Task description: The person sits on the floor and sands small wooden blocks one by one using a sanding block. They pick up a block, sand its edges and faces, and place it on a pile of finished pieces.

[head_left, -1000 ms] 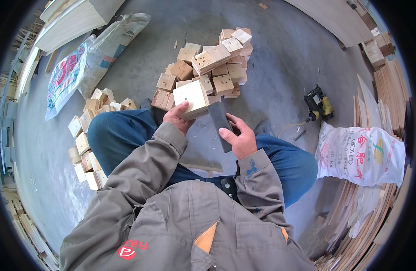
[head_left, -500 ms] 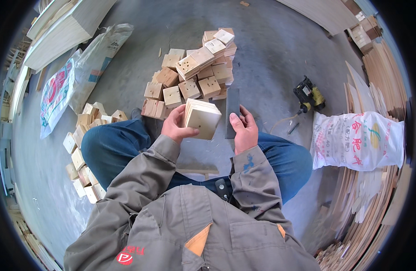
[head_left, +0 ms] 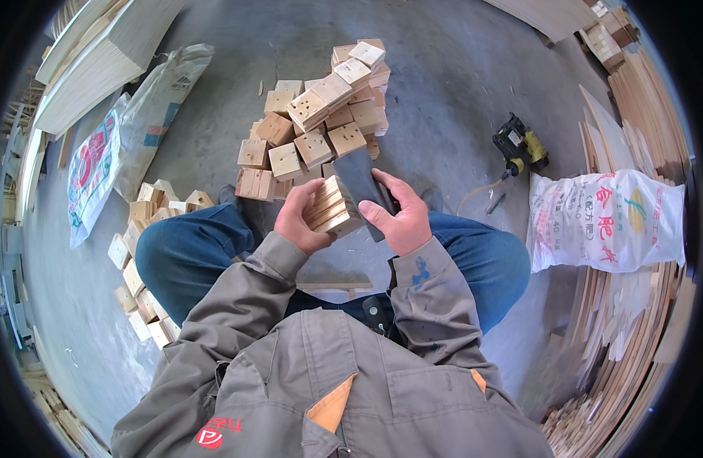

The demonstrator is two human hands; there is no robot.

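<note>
left fingers (head_left: 315, 240) gripped wood (head_left: 334, 208), right fingers (head_left: 401, 195) a dark bar (head_left: 357, 181); on grey floor (head_left: 435, 91), blocks (head_left: 313, 146) sat at eleven o'clock, a tool (head_left: 517, 143) at two.

The jacket (head_left: 290, 374) is grey-brown and seamed, with a round red emblem (head_left: 209, 438) and orange trim (head_left: 332, 404). Blue stains (head_left: 421, 270) mark its right sleeve (head_left: 435, 305). The jeans (head_left: 187, 263) are blue, the left shoe (head_left: 227, 195) dark. The left hand (head_left: 299, 219) and right hand (head_left: 403, 220) are bare.

1 tilted wooden block (head_left: 334, 208), striped layered side up; 1 dark grey bar (head_left: 356, 180) slanting beside it.
</note>
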